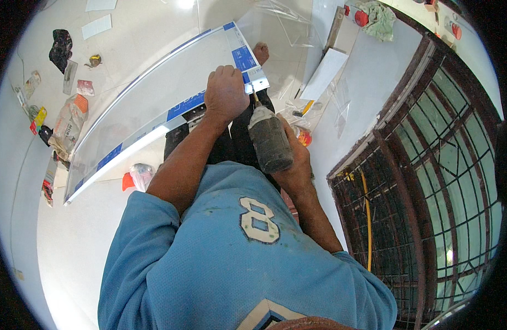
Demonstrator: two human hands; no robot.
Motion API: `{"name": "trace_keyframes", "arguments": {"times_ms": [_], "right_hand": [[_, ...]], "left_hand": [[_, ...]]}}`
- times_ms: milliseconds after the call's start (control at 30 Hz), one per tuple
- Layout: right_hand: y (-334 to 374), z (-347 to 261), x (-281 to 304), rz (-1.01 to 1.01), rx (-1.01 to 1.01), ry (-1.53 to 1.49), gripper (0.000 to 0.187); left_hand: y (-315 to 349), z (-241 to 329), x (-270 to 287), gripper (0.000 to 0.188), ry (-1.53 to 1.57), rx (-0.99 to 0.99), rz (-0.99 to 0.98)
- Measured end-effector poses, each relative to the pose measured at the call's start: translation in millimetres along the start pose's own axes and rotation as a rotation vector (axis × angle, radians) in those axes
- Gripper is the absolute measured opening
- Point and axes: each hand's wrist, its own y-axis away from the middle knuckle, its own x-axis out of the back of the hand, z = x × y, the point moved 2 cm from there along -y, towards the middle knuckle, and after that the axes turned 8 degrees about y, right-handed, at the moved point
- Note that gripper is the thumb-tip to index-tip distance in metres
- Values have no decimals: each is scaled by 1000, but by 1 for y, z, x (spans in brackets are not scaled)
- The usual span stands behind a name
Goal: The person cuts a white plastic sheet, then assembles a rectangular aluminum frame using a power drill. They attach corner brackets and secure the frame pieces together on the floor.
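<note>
A long glazed panel with a white frame (133, 139) and blue protective tape lies slantwise across my lap, reaching far to the left. My left hand (227, 94) is closed over its near rail, close to the right corner. In my right hand (298, 159) is a dark, dusty power drill (270, 140) with a pale, worn front end. Its slim bit (256, 98) points away from me and meets the frame's corner. Whether the tip has entered the frame is too small to tell. The drill's body hides most of my right fingers.
A tape measure (94, 60), a dark cloth (60, 50) and an orange-and-white bag (72, 118) lie on the left floor. A yellow-handled tool (308, 107) and a white board (324, 72) are beyond the drill. A barred metal door (424, 181) stands at right.
</note>
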Motion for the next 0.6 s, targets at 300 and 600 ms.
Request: {"name": "trace_keyframes", "arguments": {"times_ms": [300,600], "right_hand": [[-3,-2,1,-1,7,85,83],[-5,-13,2,-25,-83,113,78]], "left_hand": [[2,0,-1,32,-8,-9,4],[3,1,0,32,-13,21,-43]]}}
